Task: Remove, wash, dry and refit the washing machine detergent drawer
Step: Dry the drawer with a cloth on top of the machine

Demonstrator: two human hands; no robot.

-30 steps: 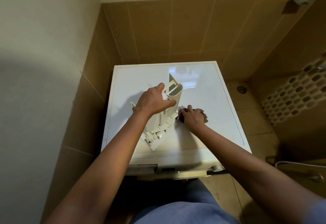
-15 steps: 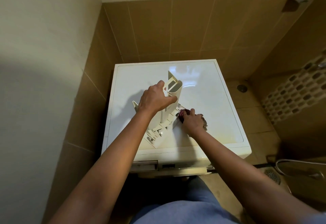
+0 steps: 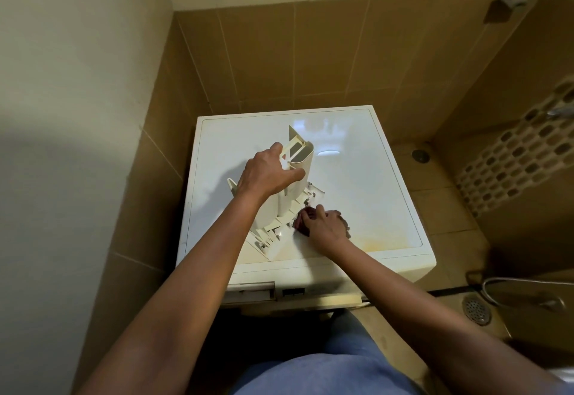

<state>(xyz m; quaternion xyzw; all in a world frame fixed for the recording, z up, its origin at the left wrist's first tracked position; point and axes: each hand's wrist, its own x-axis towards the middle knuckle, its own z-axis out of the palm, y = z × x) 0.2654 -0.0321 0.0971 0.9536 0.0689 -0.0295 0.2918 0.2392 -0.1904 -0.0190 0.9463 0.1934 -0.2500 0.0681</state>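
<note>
The cream detergent drawer (image 3: 293, 195) stands on end on top of the white washing machine (image 3: 372, 192), its front panel uppermost. My left hand (image 3: 267, 174) grips the drawer near its top, thumb across the panel. My right hand (image 3: 323, 223) holds a dark reddish cloth (image 3: 299, 222) bunched in its fingers and presses it against the drawer's lower right side, close to the machine top. The drawer's far side is hidden behind my left hand.
The empty drawer slot (image 3: 251, 292) shows at the machine's front left edge. A plain wall (image 3: 77, 146) runs close on the left, brown tiles behind. A floor drain (image 3: 475, 309) and a hose (image 3: 528, 282) lie at the right; another drain (image 3: 420, 155) sits farther back.
My right hand with the cloth has slid a little toward me along the drawer's lower side. My left hand keeps the same hold on the upright drawer.
</note>
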